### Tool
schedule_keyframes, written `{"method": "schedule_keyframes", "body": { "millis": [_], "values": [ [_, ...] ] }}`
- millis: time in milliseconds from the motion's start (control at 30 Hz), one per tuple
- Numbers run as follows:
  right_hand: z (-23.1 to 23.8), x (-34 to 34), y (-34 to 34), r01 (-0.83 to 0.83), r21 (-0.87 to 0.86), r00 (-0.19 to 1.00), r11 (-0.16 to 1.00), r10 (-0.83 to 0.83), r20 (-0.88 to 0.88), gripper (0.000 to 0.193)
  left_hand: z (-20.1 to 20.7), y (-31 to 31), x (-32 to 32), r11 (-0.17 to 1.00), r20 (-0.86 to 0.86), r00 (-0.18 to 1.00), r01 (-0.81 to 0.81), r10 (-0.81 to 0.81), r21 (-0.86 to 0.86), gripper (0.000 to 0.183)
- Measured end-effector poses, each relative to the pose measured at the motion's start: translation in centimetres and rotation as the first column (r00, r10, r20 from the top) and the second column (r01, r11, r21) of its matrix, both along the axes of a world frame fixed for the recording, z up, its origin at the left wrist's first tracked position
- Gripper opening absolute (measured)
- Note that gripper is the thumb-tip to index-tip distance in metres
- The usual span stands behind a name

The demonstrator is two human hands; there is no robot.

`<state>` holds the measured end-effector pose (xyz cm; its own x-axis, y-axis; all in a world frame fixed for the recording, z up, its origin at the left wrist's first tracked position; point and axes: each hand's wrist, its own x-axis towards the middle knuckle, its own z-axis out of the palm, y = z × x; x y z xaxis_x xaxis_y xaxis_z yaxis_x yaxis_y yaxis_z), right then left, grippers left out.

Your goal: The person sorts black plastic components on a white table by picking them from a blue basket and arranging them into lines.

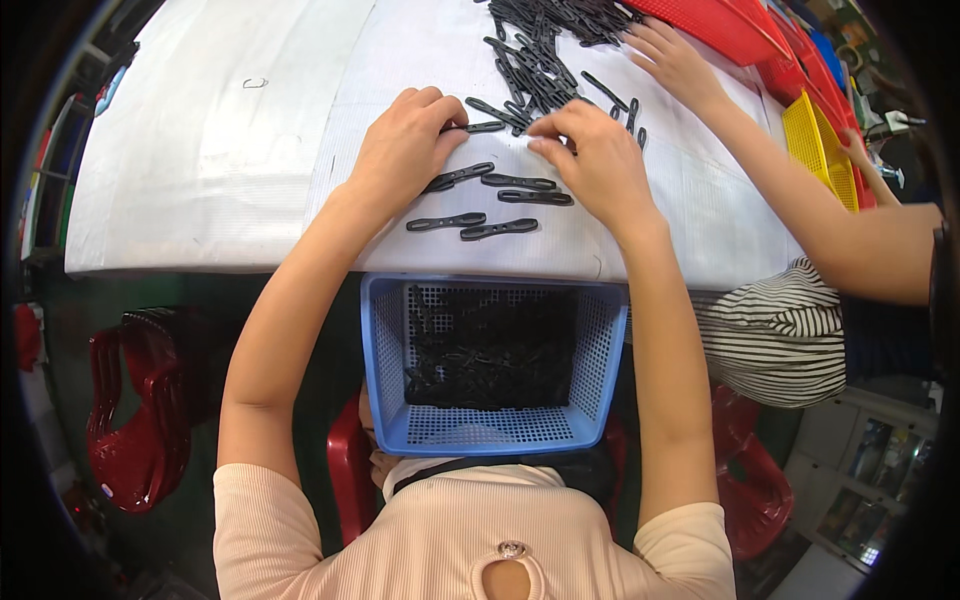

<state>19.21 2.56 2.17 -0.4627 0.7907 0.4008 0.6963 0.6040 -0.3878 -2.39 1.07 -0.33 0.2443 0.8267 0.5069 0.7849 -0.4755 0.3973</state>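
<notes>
At the near side of a pile of black slotted plastic pieces (535, 75), my left hand (410, 140) pinches the end of one slim black piece (486, 127). My right hand (600, 165) is beside the same pile, its thumb and forefinger curled close together; whatever lies between them, if anything, is hidden. Several like pieces lie spread on the table between my wrists, among them one black piece (500, 229) nearest the table edge. Below that edge, a blue perforated basket (488, 432) holds many more black pieces (490, 350).
Another person's hand (675, 62) reaches to the far pile from the right. Red baskets (725, 25) and a yellow basket (815, 140) stand along the right side of the white-covered table (220, 180). Dark red chairs (150, 430) stand below left.
</notes>
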Motion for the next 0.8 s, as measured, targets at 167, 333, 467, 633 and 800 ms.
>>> {"method": "schedule_keyframes", "body": {
  "millis": [167, 333, 467, 633, 800],
  "values": [
    [-1.3, -2.5, 2.5, 0.015, 0.235, 0.992, 0.972, -0.044, 0.121, 0.011, -0.1, -0.1, -0.8, 0.991, 0.018, 1.000, 0.006, -0.004, -0.131, 0.010],
    [-1.6, -3.5, 3.2, 0.022, 0.307, 0.959, 0.952, -0.106, 0.262, 0.012, 0.8, -0.7, -2.3, 0.953, -0.015, 0.999, -0.038, 0.035, -0.300, 0.010],
    [1.6, -3.8, 1.6, 0.059, -0.309, 0.979, 0.949, 0.006, 0.205, 0.012, -0.4, -0.5, -3.6, 0.989, 0.024, 0.996, -0.078, 0.081, -0.128, 0.016],
    [1.5, -2.1, -0.3, 0.033, -0.201, 0.976, 0.979, 0.012, 0.218, 0.013, -1.5, -0.6, -2.8, 0.984, -0.004, 0.991, 0.130, -0.132, -0.122, 0.031],
    [0.7, -1.1, -3.8, -0.020, -0.256, 0.995, 0.966, 0.045, 0.091, 0.012, -0.3, -3.4, -0.7, 0.912, 0.033, 0.945, 0.322, -0.325, -0.254, 0.038]
  ]
}}
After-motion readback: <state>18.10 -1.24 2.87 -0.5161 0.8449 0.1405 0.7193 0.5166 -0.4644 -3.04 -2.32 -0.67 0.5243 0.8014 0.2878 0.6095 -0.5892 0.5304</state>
